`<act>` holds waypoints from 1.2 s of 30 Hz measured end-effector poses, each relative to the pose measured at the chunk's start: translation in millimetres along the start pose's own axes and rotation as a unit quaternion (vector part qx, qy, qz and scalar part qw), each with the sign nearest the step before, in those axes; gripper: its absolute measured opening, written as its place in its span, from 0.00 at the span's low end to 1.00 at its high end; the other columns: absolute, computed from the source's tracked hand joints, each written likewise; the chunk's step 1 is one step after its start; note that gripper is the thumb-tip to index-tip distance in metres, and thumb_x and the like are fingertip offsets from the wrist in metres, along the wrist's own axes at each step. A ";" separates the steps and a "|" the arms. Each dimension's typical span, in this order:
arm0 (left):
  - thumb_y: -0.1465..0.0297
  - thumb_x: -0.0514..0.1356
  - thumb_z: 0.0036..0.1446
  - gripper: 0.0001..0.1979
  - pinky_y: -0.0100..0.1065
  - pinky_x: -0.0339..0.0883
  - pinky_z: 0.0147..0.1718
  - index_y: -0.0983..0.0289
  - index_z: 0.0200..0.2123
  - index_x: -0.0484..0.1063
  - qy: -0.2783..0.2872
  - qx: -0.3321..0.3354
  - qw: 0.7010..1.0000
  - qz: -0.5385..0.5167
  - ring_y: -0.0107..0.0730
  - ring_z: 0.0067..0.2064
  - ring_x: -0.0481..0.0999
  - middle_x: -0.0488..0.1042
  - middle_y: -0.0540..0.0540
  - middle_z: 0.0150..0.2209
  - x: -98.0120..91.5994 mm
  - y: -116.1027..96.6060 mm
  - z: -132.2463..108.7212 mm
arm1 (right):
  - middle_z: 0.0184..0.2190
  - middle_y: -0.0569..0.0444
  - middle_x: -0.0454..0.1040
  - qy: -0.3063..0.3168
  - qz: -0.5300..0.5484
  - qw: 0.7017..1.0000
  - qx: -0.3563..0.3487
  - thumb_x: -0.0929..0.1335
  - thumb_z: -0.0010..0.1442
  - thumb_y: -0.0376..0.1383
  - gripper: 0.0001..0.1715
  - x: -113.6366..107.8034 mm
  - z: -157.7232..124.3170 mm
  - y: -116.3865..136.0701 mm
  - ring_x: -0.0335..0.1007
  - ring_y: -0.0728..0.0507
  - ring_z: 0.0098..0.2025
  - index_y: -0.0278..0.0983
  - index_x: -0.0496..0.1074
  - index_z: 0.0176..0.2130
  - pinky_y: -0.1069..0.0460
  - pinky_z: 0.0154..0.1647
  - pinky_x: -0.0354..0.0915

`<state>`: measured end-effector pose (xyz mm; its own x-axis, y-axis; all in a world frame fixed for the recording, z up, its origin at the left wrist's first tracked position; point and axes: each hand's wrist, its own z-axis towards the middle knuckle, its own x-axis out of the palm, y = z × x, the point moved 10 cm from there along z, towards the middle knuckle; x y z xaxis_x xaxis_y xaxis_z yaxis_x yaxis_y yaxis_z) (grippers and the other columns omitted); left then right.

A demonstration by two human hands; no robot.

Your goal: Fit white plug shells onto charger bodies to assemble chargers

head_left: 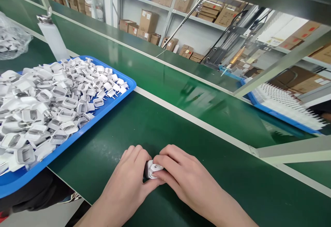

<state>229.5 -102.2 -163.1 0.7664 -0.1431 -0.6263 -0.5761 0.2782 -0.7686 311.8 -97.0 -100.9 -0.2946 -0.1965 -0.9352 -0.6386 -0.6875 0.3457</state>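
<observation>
A small white plug piece (153, 169) with a pin end facing up is held between both hands, just above or on the green work surface. My left hand (126, 182) is closed around its left side, thumb in front. The fingertips and thumb of my right hand (184, 173) pinch it from the right. Fingers cover much of the piece, so its lower part is hidden. To the left, a blue tray (103, 112) holds a heap of similar white plug shells (62, 103), many with hollow ends showing.
A white bottle (54, 38) stands behind the tray, near a clear plastic bag (14, 41) of white parts. The green conveyor belt (168, 77) runs beyond a pale rail. At right are a blue tray (287, 116) of upright white pieces and a slanted frame post (281, 60).
</observation>
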 end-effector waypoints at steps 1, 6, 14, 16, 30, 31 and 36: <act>0.65 0.59 0.67 0.14 0.35 0.55 0.32 0.62 0.31 0.58 -0.001 0.002 1.000 -0.001 0.36 0.34 0.62 0.63 0.51 0.33 0.0 -0.2 -0.2 | 0.37 0.51 0.71 0.000 0.001 1.000 -0.007 0.59 0.76 0.37 0.16 1.1 0.0 1.6 0.65 0.45 0.35 0.36 0.72 0.41 0.51 0.29 0.60; 0.64 0.59 0.67 0.14 0.35 0.55 0.32 0.62 0.32 0.59 -0.003 0.006 1.000 -0.005 0.37 0.35 0.62 0.64 0.51 0.33 1.4 0.1 -1.0 | 0.30 0.53 0.68 -0.018 -0.027 0.999 -0.031 0.60 0.74 0.32 0.15 0.6 -0.6 9.5 0.58 0.45 0.30 0.35 0.70 0.36 0.50 0.28 0.56; 0.67 0.61 0.64 0.15 0.35 0.55 0.32 0.61 0.30 0.57 -0.013 -0.007 1.000 -0.006 0.35 0.34 0.61 0.63 0.50 0.31 -0.2 2.8 3.5 | 0.28 0.53 0.67 -0.016 0.005 0.999 -0.040 0.59 0.70 0.24 0.15 5.4 1.6 10.7 0.55 0.46 0.29 0.36 0.68 0.34 0.49 0.28 0.54; 0.69 0.62 0.63 0.15 0.35 0.55 0.32 0.61 0.30 0.57 -0.006 -0.012 1.000 -0.013 0.35 0.34 0.62 0.63 0.50 0.31 1.0 3.7 4.5 | 0.29 0.53 0.68 -0.048 0.010 0.998 -0.038 0.59 0.69 0.23 0.16 6.1 -0.2 9.5 0.54 0.46 0.29 0.35 0.68 0.34 0.50 0.29 0.54; 0.61 0.70 0.49 0.16 0.30 0.56 0.32 0.63 0.32 0.67 0.122 -0.179 0.923 -0.318 0.29 0.33 0.63 0.65 0.46 0.30 -5.6 9.1 -8.4 | 0.55 0.47 0.67 -0.188 0.195 0.960 0.065 0.75 0.59 0.54 0.42 -35.5 -42.7 2.8 0.68 0.39 0.50 0.47 0.60 0.64 0.46 0.50 0.70; 0.63 0.70 0.48 0.16 0.29 0.56 0.32 0.63 0.31 0.67 0.139 -0.170 0.909 -0.354 0.28 0.32 0.62 0.65 0.46 0.29 -5.0 2.2 -10.8 | 0.57 0.47 0.66 -0.173 0.201 0.963 0.054 0.77 0.58 0.51 0.41 -33.0 -44.1 11.7 0.67 0.38 0.54 0.49 0.62 0.64 0.45 0.53 0.69; 0.64 0.69 0.50 0.15 0.29 0.59 0.33 0.63 0.31 0.66 0.183 -0.125 0.857 -0.465 0.27 0.34 0.63 0.63 0.47 0.30 -0.2 -33.6 -13.8 | 0.51 0.51 0.72 -0.188 0.228 0.955 0.000 0.75 0.63 0.35 0.22 -28.1 -43.7 40.4 0.67 0.40 0.54 0.49 0.72 0.54 0.45 0.54 0.69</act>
<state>244.8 -124.6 -139.0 0.8131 -0.4935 0.3089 0.1578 -0.3239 -0.9329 325.3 -149.8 -64.0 -0.7772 -0.2109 -0.5928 -0.3818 -0.5908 0.7107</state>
